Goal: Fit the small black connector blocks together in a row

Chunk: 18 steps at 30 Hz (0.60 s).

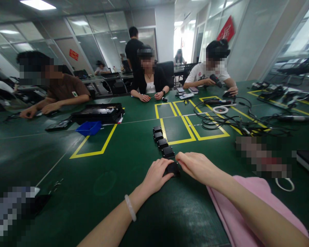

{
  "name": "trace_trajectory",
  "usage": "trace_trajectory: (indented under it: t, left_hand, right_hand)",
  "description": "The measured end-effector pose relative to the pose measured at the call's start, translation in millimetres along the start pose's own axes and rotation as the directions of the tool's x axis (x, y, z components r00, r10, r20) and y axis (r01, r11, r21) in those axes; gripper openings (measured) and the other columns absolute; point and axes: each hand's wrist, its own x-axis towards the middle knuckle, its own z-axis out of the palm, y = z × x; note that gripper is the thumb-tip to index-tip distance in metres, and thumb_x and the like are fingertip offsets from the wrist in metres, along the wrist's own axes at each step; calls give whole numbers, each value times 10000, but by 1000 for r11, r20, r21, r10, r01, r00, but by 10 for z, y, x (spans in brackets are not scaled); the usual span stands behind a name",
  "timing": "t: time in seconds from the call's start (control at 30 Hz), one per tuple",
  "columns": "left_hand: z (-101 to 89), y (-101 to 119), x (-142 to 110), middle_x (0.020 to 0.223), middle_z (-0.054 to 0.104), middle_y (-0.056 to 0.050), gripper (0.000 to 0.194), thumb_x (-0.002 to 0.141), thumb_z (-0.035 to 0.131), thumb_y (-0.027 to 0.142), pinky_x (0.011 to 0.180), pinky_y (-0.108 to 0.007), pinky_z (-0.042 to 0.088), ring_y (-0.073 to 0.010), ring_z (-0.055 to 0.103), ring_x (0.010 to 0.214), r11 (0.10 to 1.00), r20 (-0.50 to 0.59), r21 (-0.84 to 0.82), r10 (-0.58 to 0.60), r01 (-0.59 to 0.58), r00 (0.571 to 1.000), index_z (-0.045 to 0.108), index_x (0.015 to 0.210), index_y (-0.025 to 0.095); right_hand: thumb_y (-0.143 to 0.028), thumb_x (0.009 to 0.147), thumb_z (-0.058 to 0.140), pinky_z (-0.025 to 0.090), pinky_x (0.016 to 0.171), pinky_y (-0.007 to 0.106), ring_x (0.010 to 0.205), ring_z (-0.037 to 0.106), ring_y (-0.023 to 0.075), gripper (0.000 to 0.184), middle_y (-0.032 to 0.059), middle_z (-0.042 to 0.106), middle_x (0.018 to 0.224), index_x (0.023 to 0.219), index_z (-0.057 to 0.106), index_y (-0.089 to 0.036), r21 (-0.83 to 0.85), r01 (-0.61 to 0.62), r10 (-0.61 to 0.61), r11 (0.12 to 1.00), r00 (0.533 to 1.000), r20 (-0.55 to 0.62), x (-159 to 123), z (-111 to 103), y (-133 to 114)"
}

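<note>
My left hand [155, 175] is closed around a small black box-shaped part [173, 169] on the green tabletop, its thumb along the near side and fingers over the far side. Right beside that part, my right hand [197, 167] is in a pinch, fingertips at the part's upper right edge. Whatever the pinch holds, if anything, is hidden. Beyond my hands, several similar black parts [162, 143] stand in a row leading away from me, the closest one [168, 152] just past my left fingertips.
Pink cloth [247, 202] lies beneath my right forearm. A blue tray [89, 128] and a black case [98, 112] sit at left. Tangled black cables [221, 118] spread at right over yellow-taped rectangles. Across the table sit several people; one holds a power screwdriver [215, 80].
</note>
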Motion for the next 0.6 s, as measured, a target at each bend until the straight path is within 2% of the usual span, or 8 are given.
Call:
trace_trajectory:
  t: [0.33, 0.47, 0.6]
  left_hand:
    - [19, -17, -5, 1148, 560, -41, 348, 874, 578, 326, 860, -358, 404, -230, 515, 1019, 1000, -1, 2, -7, 7, 1000, 489, 1203, 256]
    - [14, -15, -2, 1154, 558, -37, 374, 865, 593, 318, 864, -354, 405, -227, 515, 1022, 1000, -1, 1, -3, 3, 1000, 478, 1215, 257]
    - [6, -6, 2, 1155, 557, -51, 373, 872, 578, 322, 868, -364, 404, -236, 516, 1028, 1000, 5, 1, -1, 1, 1000, 476, 1225, 256]
  right_hand:
    - [-261, 958, 354, 235, 532, 271, 576, 579, 141, 197, -1, 623, 656, 843, 499, -197, -164, -87, 77, 983, 995, -65, 17, 75, -133]
    - [-224, 954, 369, 262, 533, 258, 635, 610, 147, 130, 11, 635, 716, 905, 482, -182, -121, -99, 94, 988, 994, -52, 24, 97, -111]
    - [-193, 945, 371, 304, 552, 245, 670, 609, 148, 95, 12, 624, 756, 944, 466, -184, -53, -60, 59, 997, 998, -21, 7, 77, -56]
